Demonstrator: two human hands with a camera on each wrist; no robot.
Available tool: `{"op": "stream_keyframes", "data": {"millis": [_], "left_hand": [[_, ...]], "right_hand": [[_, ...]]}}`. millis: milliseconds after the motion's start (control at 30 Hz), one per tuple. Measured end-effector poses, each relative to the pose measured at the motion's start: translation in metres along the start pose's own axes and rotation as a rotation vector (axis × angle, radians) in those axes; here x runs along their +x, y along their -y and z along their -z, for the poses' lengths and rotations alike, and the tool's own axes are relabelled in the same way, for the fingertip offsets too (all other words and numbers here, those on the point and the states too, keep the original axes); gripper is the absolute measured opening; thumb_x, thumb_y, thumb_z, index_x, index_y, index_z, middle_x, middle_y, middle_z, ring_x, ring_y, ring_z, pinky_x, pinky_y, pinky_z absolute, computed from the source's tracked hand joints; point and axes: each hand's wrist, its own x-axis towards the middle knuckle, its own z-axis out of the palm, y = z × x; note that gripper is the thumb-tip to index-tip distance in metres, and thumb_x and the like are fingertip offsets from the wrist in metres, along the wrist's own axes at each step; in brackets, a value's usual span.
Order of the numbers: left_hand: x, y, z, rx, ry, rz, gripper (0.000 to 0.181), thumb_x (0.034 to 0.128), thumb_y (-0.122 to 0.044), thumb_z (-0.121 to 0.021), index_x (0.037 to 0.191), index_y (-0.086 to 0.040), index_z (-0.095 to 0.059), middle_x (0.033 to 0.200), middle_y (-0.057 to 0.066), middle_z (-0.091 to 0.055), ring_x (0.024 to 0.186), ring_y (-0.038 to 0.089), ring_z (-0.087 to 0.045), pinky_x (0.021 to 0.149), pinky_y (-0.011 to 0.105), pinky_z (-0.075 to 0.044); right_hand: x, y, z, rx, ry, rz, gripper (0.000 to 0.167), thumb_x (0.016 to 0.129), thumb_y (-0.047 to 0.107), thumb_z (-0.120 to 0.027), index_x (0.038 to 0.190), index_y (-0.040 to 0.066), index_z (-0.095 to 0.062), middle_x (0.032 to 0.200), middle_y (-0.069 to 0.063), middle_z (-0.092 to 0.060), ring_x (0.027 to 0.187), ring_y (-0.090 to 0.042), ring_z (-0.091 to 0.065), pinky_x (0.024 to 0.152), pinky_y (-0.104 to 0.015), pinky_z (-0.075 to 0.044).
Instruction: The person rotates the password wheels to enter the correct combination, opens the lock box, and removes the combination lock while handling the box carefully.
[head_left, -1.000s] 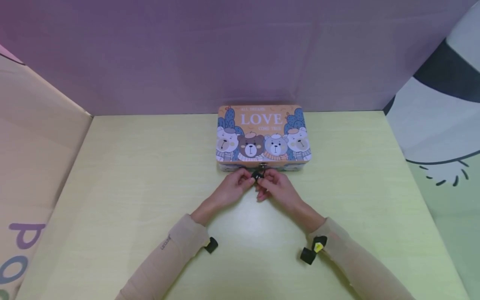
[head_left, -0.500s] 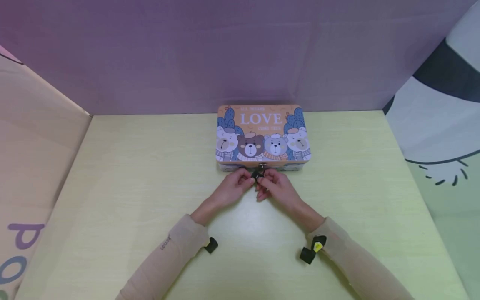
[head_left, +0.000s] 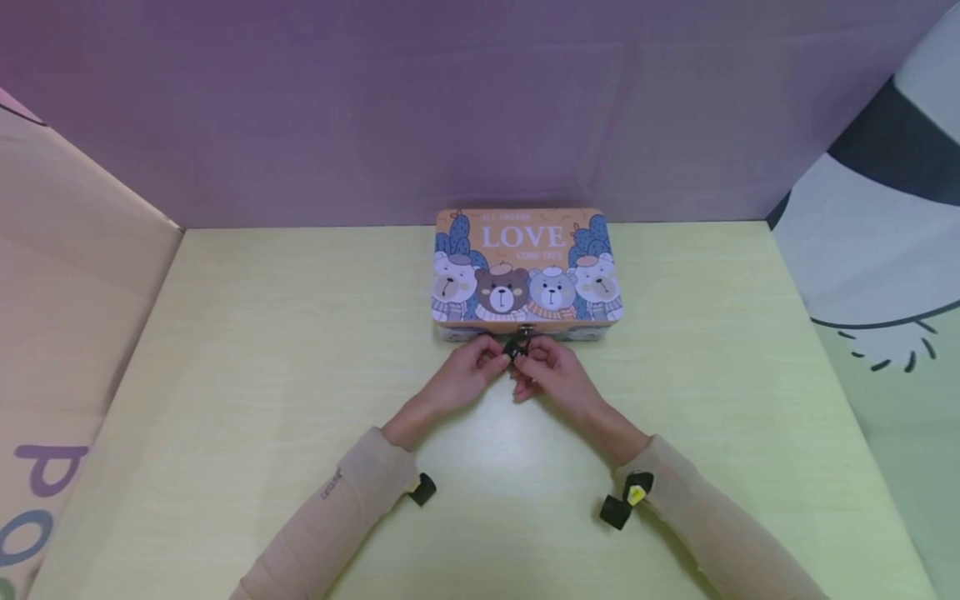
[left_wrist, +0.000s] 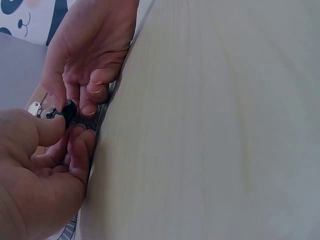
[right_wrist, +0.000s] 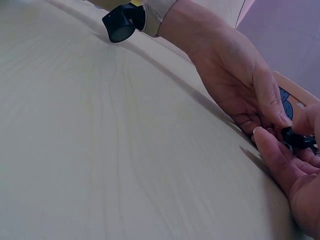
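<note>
A tin box (head_left: 517,242) printed with bears and the word LOVE lies closed on the table, a metal clasp (head_left: 526,331) at the middle of its front. Just before that clasp is a small black padlock (head_left: 513,349), partly covered by fingers. My left hand (head_left: 461,379) pinches its left side between thumb and fingers. From the right, my right hand (head_left: 566,382) pinches it too. In the left wrist view the padlock (left_wrist: 69,111) shows between both thumbs, beside the clasp. The right wrist view catches its dark body (right_wrist: 296,139) at the far right.
The pale wooden table (head_left: 300,333) spreads to both sides and in front of the box. A purple backdrop (head_left: 375,117) rises right behind the box, with printed panels (head_left: 870,242) at the sides. Small black cameras (head_left: 617,510) sit on the wrists.
</note>
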Motion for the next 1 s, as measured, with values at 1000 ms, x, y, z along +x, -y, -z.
{"op": "stream_keyframes", "data": {"millis": [1000], "left_hand": [[0.0,0.0005,-0.0005,0.015,-0.002,0.005,0.015,0.1057,-0.019,-0.058,0.112,-0.007,-0.062,0.099,0.007,-0.066,0.087,0.018,-0.059,0.079,0.031,-0.052]], "right_hand": [[0.0008,-0.001,0.0003,-0.032,0.001,0.021,0.02,0.103,0.005,-0.054,0.115,-0.012,-0.053,0.093,-0.017,-0.067,0.07,-0.015,-0.069,0.068,-0.034,-0.063]]}}
